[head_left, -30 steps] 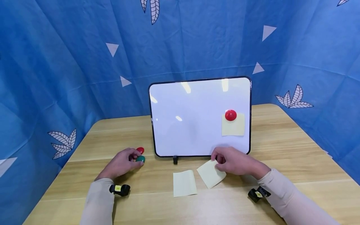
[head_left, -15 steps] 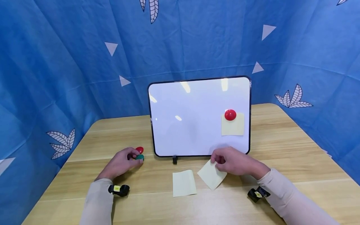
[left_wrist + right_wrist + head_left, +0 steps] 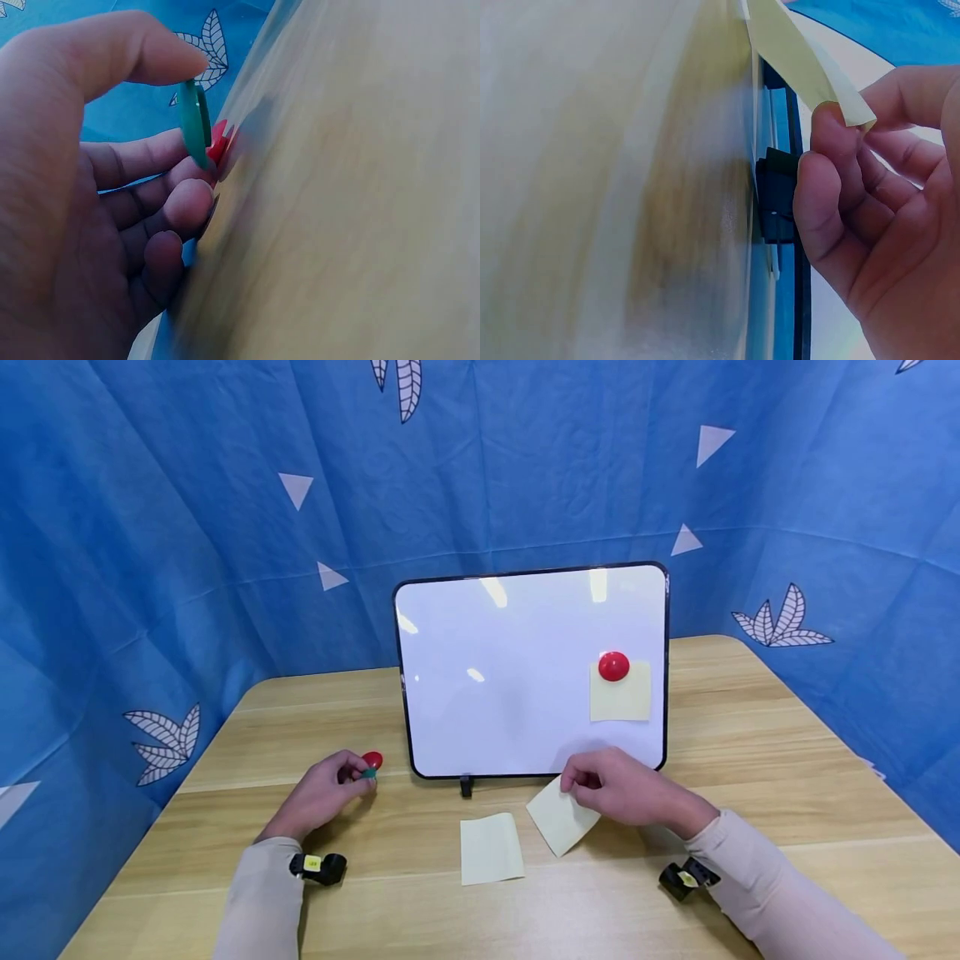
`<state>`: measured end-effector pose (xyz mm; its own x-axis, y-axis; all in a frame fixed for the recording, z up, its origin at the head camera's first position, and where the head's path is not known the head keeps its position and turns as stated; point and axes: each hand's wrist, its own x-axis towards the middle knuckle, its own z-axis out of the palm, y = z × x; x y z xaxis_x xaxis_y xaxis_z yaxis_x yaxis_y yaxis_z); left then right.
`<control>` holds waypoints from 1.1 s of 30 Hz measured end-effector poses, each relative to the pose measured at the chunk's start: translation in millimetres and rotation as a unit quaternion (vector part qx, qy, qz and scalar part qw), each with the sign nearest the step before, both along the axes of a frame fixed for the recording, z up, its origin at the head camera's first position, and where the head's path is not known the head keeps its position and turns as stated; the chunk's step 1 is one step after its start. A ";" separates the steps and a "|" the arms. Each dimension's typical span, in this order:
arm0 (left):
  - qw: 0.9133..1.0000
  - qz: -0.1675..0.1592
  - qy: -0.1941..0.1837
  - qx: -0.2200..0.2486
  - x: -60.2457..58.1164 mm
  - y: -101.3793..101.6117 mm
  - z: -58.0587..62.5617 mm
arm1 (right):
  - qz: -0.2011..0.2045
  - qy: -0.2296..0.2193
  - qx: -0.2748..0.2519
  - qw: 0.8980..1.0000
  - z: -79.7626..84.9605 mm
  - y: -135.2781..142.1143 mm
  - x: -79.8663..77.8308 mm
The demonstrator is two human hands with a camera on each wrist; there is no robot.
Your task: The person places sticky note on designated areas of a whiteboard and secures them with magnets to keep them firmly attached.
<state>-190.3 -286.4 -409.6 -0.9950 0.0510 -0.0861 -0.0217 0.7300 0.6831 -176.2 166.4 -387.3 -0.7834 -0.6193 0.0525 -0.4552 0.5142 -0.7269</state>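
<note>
My left hand [image 3: 321, 793] pinches a round green magnet [image 3: 193, 124] between thumb and fingertips, at the left of the table. The magnet stands on edge, apart from the tabletop in the left wrist view. Just behind it lies a red magnet [image 3: 374, 758], partly hidden by the fingers. In front of the whiteboard [image 3: 510, 677], my right hand [image 3: 615, 787] pinches a pale yellow sticky note [image 3: 558, 818] by its upper corner; the note hangs tilted and bends near the fingertips. A second sticky note [image 3: 491, 852] lies on the table to its left, one edge curling up.
On the whiteboard's right side, another red magnet [image 3: 614, 666] holds a sticky note [image 3: 621, 700]. A small black foot [image 3: 467, 787] supports the board's lower edge. Behind the wooden table [image 3: 420, 918] hangs a blue patterned curtain [image 3: 525, 460].
The green magnet, flat-looking beside the left fingers before, is now tipped up in their pinch and slightly raised. My right hand has lifted its note a little.
</note>
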 end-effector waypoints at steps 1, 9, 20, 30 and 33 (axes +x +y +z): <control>1.000 0.001 0.002 0.003 0.3 -0.1 0.0 | -0.001 -0.001 -0.003 1.000 -0.1 0.0 0.0; 1.000 0.007 0.021 0.018 1.2 -2.5 -1.6 | 0.005 -0.003 -0.014 1.000 -0.5 -0.4 0.9; 0.998 0.010 0.040 0.044 -0.5 -1.7 -1.3 | -0.015 -0.005 -0.014 1.000 0.8 -1.2 1.9; 0.997 0.031 0.072 0.029 1.4 0.5 -1.8 | -0.021 -0.009 -0.028 0.999 2.7 -1.0 2.6; 0.995 0.034 0.084 0.031 2.0 1.9 -1.6 | -0.023 0.002 -0.029 0.999 2.3 -1.5 2.5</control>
